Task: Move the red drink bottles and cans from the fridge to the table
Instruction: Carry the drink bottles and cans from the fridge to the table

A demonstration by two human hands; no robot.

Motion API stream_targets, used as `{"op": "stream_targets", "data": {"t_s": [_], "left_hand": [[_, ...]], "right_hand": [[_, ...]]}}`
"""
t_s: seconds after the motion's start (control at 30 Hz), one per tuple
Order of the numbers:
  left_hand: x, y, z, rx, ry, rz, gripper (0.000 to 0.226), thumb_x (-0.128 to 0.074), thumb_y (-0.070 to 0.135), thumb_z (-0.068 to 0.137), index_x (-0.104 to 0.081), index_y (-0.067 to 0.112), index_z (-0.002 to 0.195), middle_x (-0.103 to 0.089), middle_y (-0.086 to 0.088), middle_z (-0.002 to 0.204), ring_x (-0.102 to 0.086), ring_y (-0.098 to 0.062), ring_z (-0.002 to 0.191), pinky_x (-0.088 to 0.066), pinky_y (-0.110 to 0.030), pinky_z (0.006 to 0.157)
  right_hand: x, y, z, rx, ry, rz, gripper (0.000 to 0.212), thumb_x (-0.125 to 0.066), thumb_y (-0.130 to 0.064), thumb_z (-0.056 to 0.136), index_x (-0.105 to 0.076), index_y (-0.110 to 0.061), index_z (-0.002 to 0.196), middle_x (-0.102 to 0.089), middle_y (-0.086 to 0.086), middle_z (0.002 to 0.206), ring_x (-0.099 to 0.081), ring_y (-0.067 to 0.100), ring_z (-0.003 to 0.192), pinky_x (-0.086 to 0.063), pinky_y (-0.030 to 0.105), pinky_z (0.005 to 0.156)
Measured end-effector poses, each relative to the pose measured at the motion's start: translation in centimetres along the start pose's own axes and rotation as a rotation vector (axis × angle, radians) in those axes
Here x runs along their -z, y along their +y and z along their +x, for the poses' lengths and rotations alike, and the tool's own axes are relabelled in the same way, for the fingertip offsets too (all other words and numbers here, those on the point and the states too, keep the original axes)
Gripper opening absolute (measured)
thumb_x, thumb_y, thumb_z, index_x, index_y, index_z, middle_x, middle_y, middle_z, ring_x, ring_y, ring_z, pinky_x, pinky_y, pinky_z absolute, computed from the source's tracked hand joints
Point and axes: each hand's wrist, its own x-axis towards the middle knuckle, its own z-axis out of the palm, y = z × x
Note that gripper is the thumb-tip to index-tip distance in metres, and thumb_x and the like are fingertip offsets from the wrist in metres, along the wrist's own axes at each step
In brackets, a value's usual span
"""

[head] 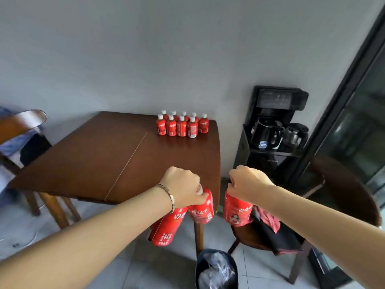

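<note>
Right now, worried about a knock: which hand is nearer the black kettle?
Right. The right hand, gripping a red bottle, is below-left of the black kettle; the left hand, gripping red bottles, is farther left, over the table.

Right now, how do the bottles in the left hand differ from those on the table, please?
The held bottles, two in the left hand, hang tilted, gripped by their tops; the table bottles, nine, stand upright and untouched on the table. Both have red labels.
</note>
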Motion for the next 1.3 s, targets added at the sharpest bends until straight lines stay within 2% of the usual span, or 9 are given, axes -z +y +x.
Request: {"op": "stream_targets", "data": {"t_s": [0.13, 0.27, 0.43, 0.73, 0.87, 1.0, 1.07, 1.17, 1.3], "left_hand": [[-3.6, -7.9, 4.4, -0.043, -0.009, 0.017, 0.047, -0.035, 0.053, 0.09, -0.062, 0.014, 0.092, -0.069, -0.004, 0.093, -0.065, -0.023, 0.09, -0.038, -0.028, 0.069], [-6.2, -14.8, 8.9, -0.106, -0.03, 0.047, 0.048, -0.034, 0.053, 0.092, -0.06, 0.013, 0.093, -0.068, -0.003, 0.091, -0.064, -0.022, 0.087, -0.038, -0.028, 0.067], [-9.8, -21.7, 15.1, -0.112, -0.045, 0.053, 0.049, -0.034, 0.056, 0.091, -0.057, 0.013, 0.095, -0.067, -0.003, 0.09, -0.064, -0.022, 0.085, -0.039, -0.028, 0.065], [-15.5, -27.9, 26.6, -0.144, -0.112, 0.065, 0.054, -0.032, 0.059, 0.091, -0.057, 0.013, 0.103, -0.066, -0.001, 0.093, -0.063, -0.018, 0.087, -0.043, -0.027, 0.066], [-16.8, -30.1, 31.8, -0.17, -0.081, 0.058, 0.055, -0.032, 0.06, 0.091, -0.057, 0.013, 0.105, -0.065, -0.001, 0.094, -0.063, -0.017, 0.087, -0.04, -0.026, 0.065], [-18.1, -31.3, 36.2, -0.216, -0.092, 0.037, 0.056, -0.031, 0.058, 0.092, -0.054, 0.01, 0.11, -0.065, -0.003, 0.098, -0.062, -0.021, 0.088, -0.036, -0.026, 0.066], [-19.2, -31.7, 38.3, -0.237, -0.011, 0.008, 0.055, -0.032, 0.055, 0.092, -0.058, 0.008, 0.1, -0.065, -0.004, 0.088, -0.064, -0.021, 0.078, -0.031, -0.025, 0.061], [-21.4, -32.4, 40.8, -0.207, 0.095, -0.017, 0.054, -0.035, 0.056, 0.076, -0.062, 0.014, 0.055, -0.052, 0.003, 0.043, -0.05, -0.014, 0.034, -0.023, -0.018, 0.045], [-24.2, -32.5, 43.0, -0.22, 0.126, -0.086, 0.049, -0.038, 0.057, 0.068, -0.058, 0.017, 0.047, -0.045, 0.005, 0.035, -0.043, -0.012, 0.027, -0.02, -0.016, 0.045]], "right_hand": [[-1.5, -2.7, 9.3, -0.057, -0.021, 0.047, 0.02, -0.045, -0.029, 0.091, -0.046, -0.016, 0.077, -0.038, -0.004, 0.076, -0.048, 0.02, 0.076, -0.044, 0.03, 0.069], [-2.1, -4.8, 17.2, -0.119, -0.052, 0.103, 0.023, -0.045, -0.032, 0.094, -0.057, -0.013, 0.1, -0.046, 0.001, 0.091, -0.051, 0.019, 0.078, -0.046, 0.028, 0.069], [-3.8, -5.5, 26.0, -0.238, -0.079, 0.202, 0.03, -0.048, -0.035, 0.095, -0.057, -0.011, 0.11, -0.053, 0.006, 0.107, -0.06, 0.022, 0.09, -0.05, 0.03, 0.072], [-8.0, -1.4, 40.6, -0.373, -0.185, 0.288, 0.035, -0.05, -0.036, 0.095, -0.055, -0.011, 0.119, -0.054, 0.007, 0.111, -0.062, 0.019, 0.09, -0.055, 0.027, 0.071], [-8.7, 1.9, 47.3, -0.477, -0.179, 0.365, 0.037, -0.049, -0.036, 0.095, -0.054, -0.007, 0.119, -0.054, 0.012, 0.113, -0.064, 0.026, 0.091, -0.057, 0.035, 0.076], [-8.8, 4.8, 53.7, -0.59, -0.112, 0.513, 0.03, -0.054, -0.03, 0.092, -0.059, -0.003, 0.103, -0.061, 0.012, 0.095, -0.063, 0.024, 0.078, -0.053, 0.031, 0.059], [-9.2, 5.7, 56.7, -0.625, -0.073, 0.554, 0.028, -0.055, -0.029, 0.092, -0.061, -0.003, 0.1, -0.061, 0.012, 0.089, -0.061, 0.023, 0.073, -0.045, 0.026, 0.051], [-10.2, 6.8, 60.5, -0.707, -0.034, 0.647, 0.028, -0.057, -0.028, 0.089, -0.063, -0.002, 0.098, -0.064, 0.013, 0.092, -0.061, 0.026, 0.075, -0.044, 0.027, 0.056], [-11.5, 7.7, 64.5, -0.759, 0.033, 0.782, 0.023, -0.056, -0.025, 0.086, -0.06, -0.003, 0.087, -0.062, 0.013, 0.088, -0.057, 0.024, 0.068, -0.037, 0.023, 0.049]]}}
